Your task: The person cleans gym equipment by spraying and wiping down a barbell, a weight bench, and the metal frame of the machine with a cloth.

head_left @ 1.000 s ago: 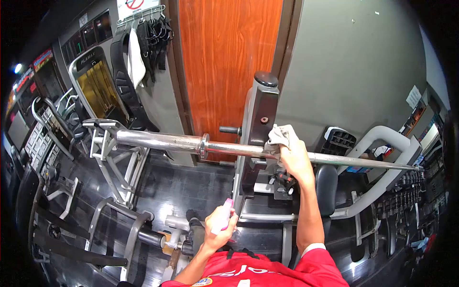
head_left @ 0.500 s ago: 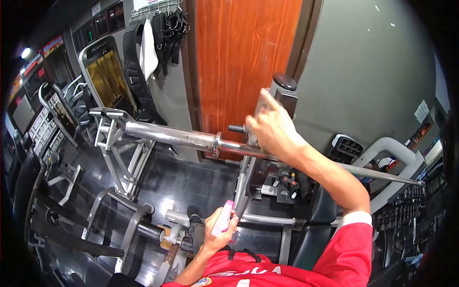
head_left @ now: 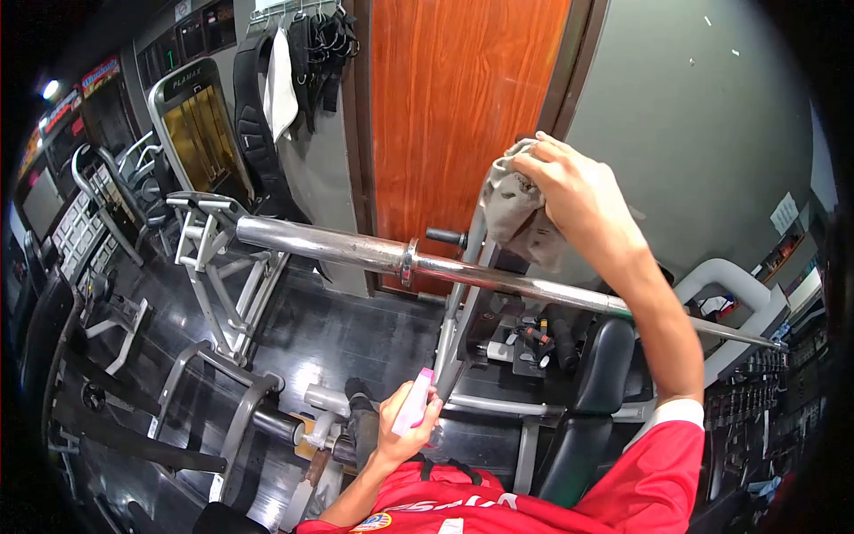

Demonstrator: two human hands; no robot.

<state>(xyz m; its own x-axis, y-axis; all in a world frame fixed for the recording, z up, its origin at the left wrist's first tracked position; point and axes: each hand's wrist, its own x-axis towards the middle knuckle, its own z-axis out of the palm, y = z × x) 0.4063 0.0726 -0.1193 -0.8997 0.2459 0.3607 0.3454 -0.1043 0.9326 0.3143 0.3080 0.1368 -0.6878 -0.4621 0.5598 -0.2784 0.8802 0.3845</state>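
My right hand (head_left: 578,189) is closed on a grey cloth (head_left: 514,206), its fingers pressing the fabric over the top of the rack's upright. The cloth drapes down and covers most of the post's upper end. Just below it runs a steel barbell (head_left: 329,246), lying across the rack with its thick bare sleeve to the left. Low in front of my red shirt, my left hand (head_left: 391,445) is wrapped round a small white and pink bottle (head_left: 414,408), whose pink tip points up. The bottle stays apart from the bar.
A black padded bench (head_left: 578,418) stands below the bar at right. Behind the rack is a wooden door (head_left: 458,116), with weight belts and straps (head_left: 316,62) hanging to its left. Gym machines (head_left: 200,133) fill the left side. A dumbbell rack (head_left: 743,396) stands far right.
My right hand has moved up and to the right, and the grey cloth now shows draped over the post's top, which was bare before. My left hand still holds the bottle.
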